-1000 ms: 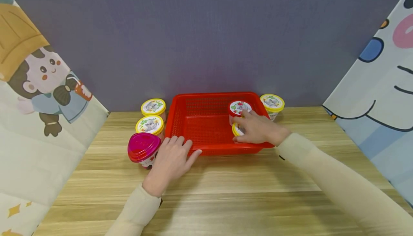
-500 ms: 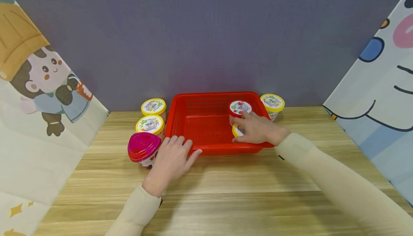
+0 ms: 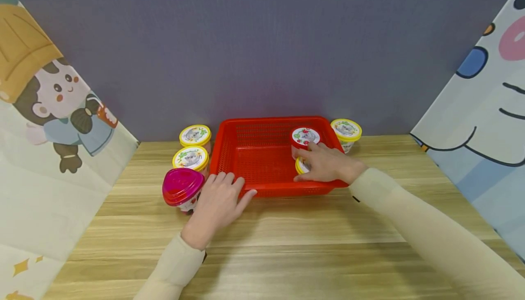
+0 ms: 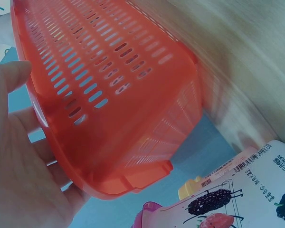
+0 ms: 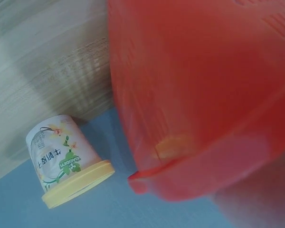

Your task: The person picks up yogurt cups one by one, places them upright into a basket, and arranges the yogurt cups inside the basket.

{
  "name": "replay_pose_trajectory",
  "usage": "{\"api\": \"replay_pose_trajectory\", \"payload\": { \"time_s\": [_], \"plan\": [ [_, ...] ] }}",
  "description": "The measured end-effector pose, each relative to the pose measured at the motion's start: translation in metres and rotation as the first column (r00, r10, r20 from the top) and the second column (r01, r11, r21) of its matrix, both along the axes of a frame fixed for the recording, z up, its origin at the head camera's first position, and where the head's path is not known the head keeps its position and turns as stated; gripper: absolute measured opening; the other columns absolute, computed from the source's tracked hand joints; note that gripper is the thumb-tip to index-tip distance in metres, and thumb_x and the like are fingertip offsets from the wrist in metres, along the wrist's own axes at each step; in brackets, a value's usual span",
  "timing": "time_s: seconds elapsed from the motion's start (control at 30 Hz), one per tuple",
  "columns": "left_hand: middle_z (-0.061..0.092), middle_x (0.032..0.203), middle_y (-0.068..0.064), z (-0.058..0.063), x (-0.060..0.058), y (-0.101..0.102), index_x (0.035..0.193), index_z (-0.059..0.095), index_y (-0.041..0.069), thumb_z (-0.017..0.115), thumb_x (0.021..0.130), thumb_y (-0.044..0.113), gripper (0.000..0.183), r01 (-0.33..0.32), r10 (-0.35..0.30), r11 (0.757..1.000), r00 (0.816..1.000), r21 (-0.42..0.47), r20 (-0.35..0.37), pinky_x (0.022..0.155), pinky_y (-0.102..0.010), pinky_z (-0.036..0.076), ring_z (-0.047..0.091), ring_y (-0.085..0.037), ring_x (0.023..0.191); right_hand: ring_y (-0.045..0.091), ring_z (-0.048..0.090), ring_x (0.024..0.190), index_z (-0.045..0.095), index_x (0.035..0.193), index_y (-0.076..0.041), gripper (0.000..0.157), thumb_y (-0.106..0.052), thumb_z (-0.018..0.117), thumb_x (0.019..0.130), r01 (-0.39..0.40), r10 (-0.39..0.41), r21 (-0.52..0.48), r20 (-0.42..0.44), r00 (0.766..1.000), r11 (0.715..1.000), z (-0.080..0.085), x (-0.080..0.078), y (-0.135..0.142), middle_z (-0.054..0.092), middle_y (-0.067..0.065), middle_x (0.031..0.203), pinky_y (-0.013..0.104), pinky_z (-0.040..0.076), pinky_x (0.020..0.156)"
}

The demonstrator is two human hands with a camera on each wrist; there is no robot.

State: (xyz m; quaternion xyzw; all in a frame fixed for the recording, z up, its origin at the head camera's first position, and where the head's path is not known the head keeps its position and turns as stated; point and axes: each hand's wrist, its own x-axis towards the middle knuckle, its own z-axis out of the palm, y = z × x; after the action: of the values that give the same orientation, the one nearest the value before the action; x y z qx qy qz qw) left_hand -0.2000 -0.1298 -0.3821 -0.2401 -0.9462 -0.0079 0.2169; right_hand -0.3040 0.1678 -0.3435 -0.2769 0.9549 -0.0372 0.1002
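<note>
Inside a red plastic basket (image 3: 262, 188), at its right side, a red-lidded tub (image 3: 305, 137) stands behind a yellow-lidded tub (image 3: 302, 166). My right hand (image 3: 328, 162) reaches over the near right rim and grips the yellow-lidded tub, fingers at its far side and thumb at the near side, hiding most of it. My left hand (image 3: 219, 202) rests on the near left rim with fingers laid over the edge and thumb stretched apart. Just left of that hand is a magenta-lidded tub (image 3: 182, 187), printed with berries in the left wrist view.
Two yellow-lidded tubs, one farther back (image 3: 195, 136) and one nearer (image 3: 190, 158), stand left of the basket. Another yellow-lidded tub (image 5: 69, 159) stands outside its right end. A grey panel (image 3: 262, 54) rises behind the wooden tabletop (image 3: 287, 259), with printed cloths at both sides.
The right thumb has shifted slightly to the left along the yellow-lidded tub's near side. The left hand, basket and other tubs look unchanged.
</note>
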Motion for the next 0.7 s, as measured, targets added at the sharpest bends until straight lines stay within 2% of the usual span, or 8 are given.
{"api": "replay_pose_trajectory", "payload": {
  "time_s": [0.23, 0.43, 0.7],
  "plan": [
    [0.064, 0.086, -0.009, -0.0016, -0.0009, -0.0002, 0.097, 0.069, 0.011, 0.057, 0.099, 0.052, 0.043, 0.002, -0.002, 1.000, 1.000, -0.002, -0.001, 0.078, -0.044, 0.047, 0.060, -0.027, 0.080, 0.051, 0.037, 0.139, 0.042, 0.154, -0.027, 0.085, -0.074, 0.060, 0.086, 0.041, -0.041, 0.002, 0.029, 0.999, 0.999, 0.0005, 0.0009, -0.0015, 0.033, 0.024, 0.157, 0.072, 0.037, 0.101],
    [0.063, 0.087, -0.009, -0.0013, -0.0014, -0.0003, 0.098, 0.069, 0.011, 0.056, 0.099, 0.052, 0.043, -0.004, 0.004, 1.000, 1.000, -0.005, 0.007, 0.077, -0.043, 0.047, 0.059, -0.027, 0.080, 0.050, 0.038, 0.137, 0.044, 0.153, -0.026, 0.082, -0.074, 0.058, 0.087, 0.050, -0.050, -0.001, 0.035, 0.998, 0.999, 0.0004, 0.0015, -0.0015, 0.033, 0.023, 0.157, 0.071, 0.038, 0.100],
    [0.063, 0.087, -0.008, -0.0009, -0.0010, -0.0008, 0.099, 0.069, 0.012, 0.057, 0.099, 0.052, 0.043, -0.010, 0.010, 1.000, 1.000, -0.010, 0.015, 0.078, -0.043, 0.047, 0.059, -0.027, 0.081, 0.052, 0.038, 0.137, 0.032, 0.160, -0.028, 0.088, -0.072, 0.058, 0.089, 0.049, -0.049, -0.001, 0.018, 0.999, 0.999, 0.0002, 0.0039, -0.0006, 0.032, 0.025, 0.157, 0.071, 0.037, 0.101]
  ]
}}
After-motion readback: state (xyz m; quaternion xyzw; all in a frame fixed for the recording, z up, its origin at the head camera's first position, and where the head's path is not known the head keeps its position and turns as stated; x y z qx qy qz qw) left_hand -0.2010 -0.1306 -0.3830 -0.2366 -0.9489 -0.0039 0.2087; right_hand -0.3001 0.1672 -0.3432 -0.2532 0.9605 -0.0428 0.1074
